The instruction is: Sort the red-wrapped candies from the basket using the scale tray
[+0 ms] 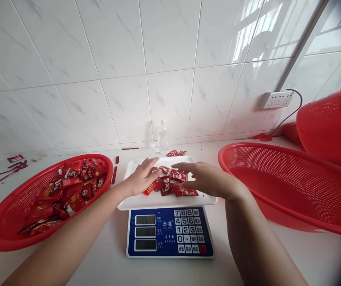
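Several small red packets (166, 186) lie in a loose pile on the white tray (137, 203) of a digital scale (170, 234) with a blue keypad panel. My left hand (143, 176) is at the pile's left side, fingers stretched out and thumb apart, its palm turned inward. On the pile's right, my right hand (207, 178) hovers over or touches the packets with its fingers spread; contact cannot be told. Neither hand grips a packet. Part of the pile is hidden behind the fingers.
A red basket (0, 226) of red packets stands at the left, and another red basket (247, 178) at the right. Behind the tray are a clear plastic bottle (163, 137) and loose packets (174, 153). A power strip (276, 99) is on the tiled wall, near a tilted red basket (328, 123).
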Demonstrator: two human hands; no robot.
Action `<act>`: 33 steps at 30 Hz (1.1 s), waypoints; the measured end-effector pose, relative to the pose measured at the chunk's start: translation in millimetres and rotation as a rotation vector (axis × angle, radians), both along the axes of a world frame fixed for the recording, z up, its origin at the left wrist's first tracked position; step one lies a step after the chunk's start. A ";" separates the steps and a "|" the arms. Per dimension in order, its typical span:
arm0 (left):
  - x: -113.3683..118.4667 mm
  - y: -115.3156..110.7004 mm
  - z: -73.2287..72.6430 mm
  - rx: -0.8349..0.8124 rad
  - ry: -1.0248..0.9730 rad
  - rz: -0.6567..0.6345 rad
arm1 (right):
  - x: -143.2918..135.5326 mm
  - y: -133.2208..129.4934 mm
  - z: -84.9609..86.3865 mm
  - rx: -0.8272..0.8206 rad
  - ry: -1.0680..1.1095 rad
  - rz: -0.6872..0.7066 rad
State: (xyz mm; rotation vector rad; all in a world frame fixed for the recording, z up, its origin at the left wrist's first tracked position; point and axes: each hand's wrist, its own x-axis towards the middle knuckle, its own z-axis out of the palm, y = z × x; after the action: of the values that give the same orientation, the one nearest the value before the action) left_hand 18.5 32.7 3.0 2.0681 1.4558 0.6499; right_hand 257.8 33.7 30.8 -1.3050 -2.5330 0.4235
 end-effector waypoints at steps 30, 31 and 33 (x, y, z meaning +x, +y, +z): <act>-56.8 -89.6 -74.1 0.576 -0.533 0.365 | -38.3 -0.2 -41.2 0.199 -0.046 -0.016; -56.5 -90.1 -74.3 0.566 -0.526 0.364 | -42.6 -1.7 -42.1 0.209 -0.038 0.040; -56.3 -90.4 -74.8 0.546 -0.514 0.362 | -52.9 -3.3 -45.7 0.228 -0.036 0.157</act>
State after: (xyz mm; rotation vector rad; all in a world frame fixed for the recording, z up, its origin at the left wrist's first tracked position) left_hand -37.8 -57.7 -71.8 1.7846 1.4461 1.7424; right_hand 204.9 30.5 -14.9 -1.0453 -2.6316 0.1363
